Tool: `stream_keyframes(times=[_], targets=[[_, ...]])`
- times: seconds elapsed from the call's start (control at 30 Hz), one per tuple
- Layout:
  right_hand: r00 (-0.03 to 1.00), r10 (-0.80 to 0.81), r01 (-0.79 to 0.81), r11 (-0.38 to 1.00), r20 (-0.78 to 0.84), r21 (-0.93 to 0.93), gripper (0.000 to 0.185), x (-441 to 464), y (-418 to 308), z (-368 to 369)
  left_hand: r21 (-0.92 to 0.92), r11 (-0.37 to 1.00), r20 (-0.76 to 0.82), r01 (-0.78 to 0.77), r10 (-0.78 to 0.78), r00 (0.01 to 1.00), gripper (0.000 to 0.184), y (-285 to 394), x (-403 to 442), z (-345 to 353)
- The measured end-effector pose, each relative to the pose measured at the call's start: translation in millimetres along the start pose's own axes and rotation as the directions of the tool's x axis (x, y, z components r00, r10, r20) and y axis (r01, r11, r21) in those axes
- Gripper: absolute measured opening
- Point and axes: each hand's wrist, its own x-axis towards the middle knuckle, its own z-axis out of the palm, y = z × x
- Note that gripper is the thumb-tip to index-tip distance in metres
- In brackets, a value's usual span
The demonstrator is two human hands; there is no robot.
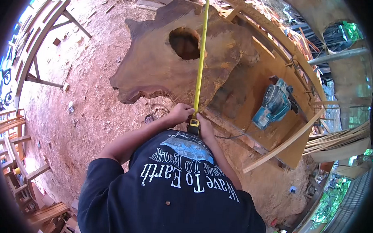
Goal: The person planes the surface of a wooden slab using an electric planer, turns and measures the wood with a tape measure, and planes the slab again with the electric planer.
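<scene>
A long yellow tape blade [203, 47] is drawn out across a large irregular wood slab [155, 62], passing just right of the slab's dark hole [184, 43]. Its black and yellow case [193, 126] rests against the front of my dark shirt. My left hand [181, 114] is closed, its fingertips pinching the blade's left edge just above the case. On the other side, my right hand [203, 124] is closed around the right of the blade and case, its fingers partly hidden.
A teal power saw [273, 104] with a cable lies on a brown board [292, 138] at the right. Curved wooden strips [282, 145] cross near it. Wooden frames [38, 41] stand at the left on ground covered with shavings [58, 132].
</scene>
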Motion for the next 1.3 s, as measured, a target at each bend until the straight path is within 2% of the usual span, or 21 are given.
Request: stream_keyframes(times=[0.03,0.13,0.17,0.23,0.3,0.33,0.37,0.47,0.5,0.57,0.6,0.63,0.73,0.77,0.87,0.9,1.0,1.1,1.17,1.23,1.3], targets=[[1.000,0.019,-0.019,0.999,-0.004,-0.036,0.044,7,7,-3,-0.031,0.998,0.012,0.063,-0.063,0.998,0.031,3,-2,-2],[0.998,0.049,-0.048,0.998,0.029,-0.040,0.045,7,4,5,0.170,0.979,-0.119,-0.116,0.137,0.983,0.029,-4,-5,-4],[0.997,0.056,-0.055,0.998,0.048,-0.025,0.046,5,2,8,0.202,0.977,-0.125,-0.064,0.090,0.988,0.026,-5,-3,-8],[0.980,0.146,-0.150,0.988,0.136,0.020,0.048,30,30,-5,0.228,0.968,-0.146,-0.106,0.141,0.979,0.025,-12,-4,-13],[0.980,0.036,-0.003,0.986,0.194,-0.165,0.048,32,29,-4,0.180,0.976,-0.122,-0.125,0.148,0.981,0.024,-2,-13,-19],[0.965,-0.108,0.190,0.915,0.239,-0.355,0.048,30,29,-5,0.208,0.967,-0.131,-0.148,0.178,0.975,0.024,-8,-9,-20],[0.922,-0.235,0.369,0.773,0.308,-0.516,0.047,26,24,-4,0.237,0.956,-0.137,-0.172,0.208,0.968,0.023,-14,-6,-20],[0.866,-0.255,0.496,0.552,0.431,-0.670,0.041,25,12,-4,0.292,0.932,-0.150,-0.213,0.265,0.953,0.023,-22,-5,-17],[0.904,-0.238,0.422,0.633,0.356,-0.649,0.041,23,9,-1,0.304,0.926,-0.152,-0.223,0.278,0.949,0.023,-19,-8,-15],[0.962,-0.180,0.267,0.776,0.206,-0.572,0.044,22,7,8,0.287,0.948,-0.207,-0.138,0.202,0.957,0.021,-16,-7,-14],[0.970,-0.144,0.227,0.830,0.198,-0.510,0.043,25,10,9,0.278,0.956,-0.234,-0.095,0.163,0.958,0.020,-15,-6,-15],[0.975,-0.107,0.185,0.877,0.194,-0.444,0.041,29,14,9,0.203,0.972,-0.277,-0.119,0.173,0.945,0.013,-25,0,-13],[0.986,-0.054,0.104,0.939,0.157,-0.327,0.030,17,-5,9,-0.227,0.957,-0.228,-0.179,0.127,0.965,0.007,-24,5,-10],[0.988,-0.046,0.089,0.949,0.148,-0.303,0.026,12,-14,10,-0.108,0.980,-0.177,-0.165,0.144,0.974,0.009,-8,0,-14],[0.970,-0.071,0.111,0.980,0.232,-0.165,0.027,14,-19,-6,-0.003,0.991,-0.277,-0.132,0.125,0.953,0.013,17,11,-32],[0.980,-0.031,0.053,0.992,0.196,-0.110,0.029,12,-18,-13,-0.139,0.972,-0.384,-0.190,0.124,0.915,0.016,23,21,-42],[0.937,0.050,-0.053,0.999,0.346,-0.001,0.031,17,-10,-57,-0.094,0.966,-0.511,-0.241,0.161,0.845,0.022,42,47,-80],[0.965,0.010,0.013,0.996,0.263,-0.087,0.031,-5,-35,-70,0.071,0.985,-0.329,-0.155,0.170,0.929,0.033,61,43,-77],[0.964,-0.015,0.056,0.987,0.265,-0.151,0.030,-8,-50,-70,0.346,0.938,-0.202,-0.012,0.086,0.976,0.041,73,29,-50],[0.959,-0.040,0.113,0.961,0.280,-0.251,0.030,12,-47,-69,0.065,0.991,0.018,-0.120,0.119,0.993,0.044,68,15,-19],[0.958,-0.048,0.141,0.937,0.281,-0.320,0.028,24,-51,-63,0.069,0.992,-0.046,-0.110,0.113,0.993,0.042,60,21,0]])
